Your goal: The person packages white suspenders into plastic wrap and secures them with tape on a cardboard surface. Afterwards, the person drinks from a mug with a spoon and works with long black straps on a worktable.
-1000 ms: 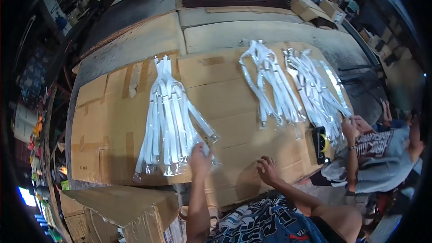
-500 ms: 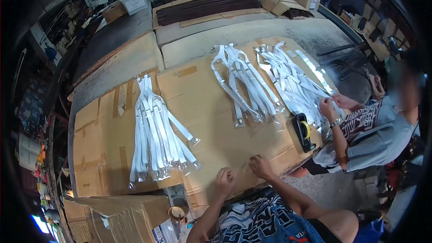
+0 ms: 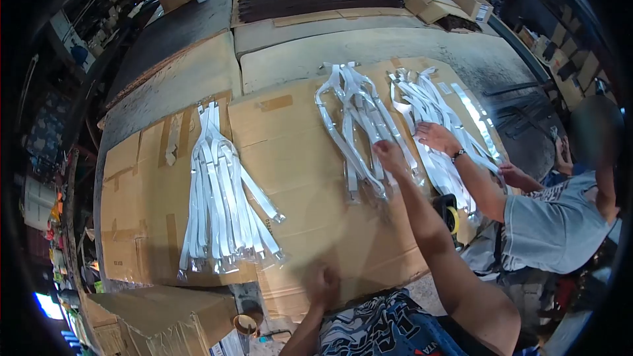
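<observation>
Middle bundle of white straps [image 3: 361,115]: lay right of centre on the cardboard sheet [image 3: 303,165], stretching from its far edge, the lower straps at the right hand's fingertips.
Right hand [image 3: 390,157]: curled over that bundle's lower part; whether it gripped, I could not tell.
Left hand [image 3: 323,285]: blurred, loosely curled by the near edge, how tightly unclear.
Left bundle [image 3: 221,191]: lay beyond and left of the left hand.
Right bundle [image 3: 438,166]: lay toward the right edge, beneath a co-worker's hand [image 3: 436,137].
</observation>
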A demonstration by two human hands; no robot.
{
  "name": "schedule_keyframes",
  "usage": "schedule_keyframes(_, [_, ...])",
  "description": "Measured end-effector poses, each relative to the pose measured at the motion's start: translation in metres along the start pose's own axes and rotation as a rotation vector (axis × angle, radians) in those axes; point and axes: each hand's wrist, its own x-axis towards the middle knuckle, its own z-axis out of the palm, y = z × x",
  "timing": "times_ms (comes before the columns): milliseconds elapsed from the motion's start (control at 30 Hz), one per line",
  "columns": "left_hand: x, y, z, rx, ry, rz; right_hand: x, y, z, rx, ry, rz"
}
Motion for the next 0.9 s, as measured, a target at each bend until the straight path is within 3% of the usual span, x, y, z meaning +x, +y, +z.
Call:
schedule_keyframes(167, [0.036, 0.03, -0.008, 0.093, -0.077, -0.286, 0.1, 0.044, 0.016, -0.115, -0.042, -0.034])
schedule_keyframes(433, [0.074, 0.016, -0.013, -0.052, -0.11, -0.183, 0.237, 0.01, 0.043, -0.358, 0.091, -0.062])
schedule_keyframes(533, [0.075, 0.024, -0.013, -0.092, -0.024, -0.149, 0.283, -0.001, 0.06, -0.417, -0.133, 0.08])
schedule_keyframes(667, [0.073, 0.023, -0.009, -0.048, 0.033, -0.114, 0.315, -0.012, 0.075, -0.519, -0.235, 0.194])
schedule_keyframes(900, [0.074, 0.022, -0.007, -0.116, -0.026, -0.175, 0.33, 0.003, 0.097, -0.24, -0.271, 0.071])
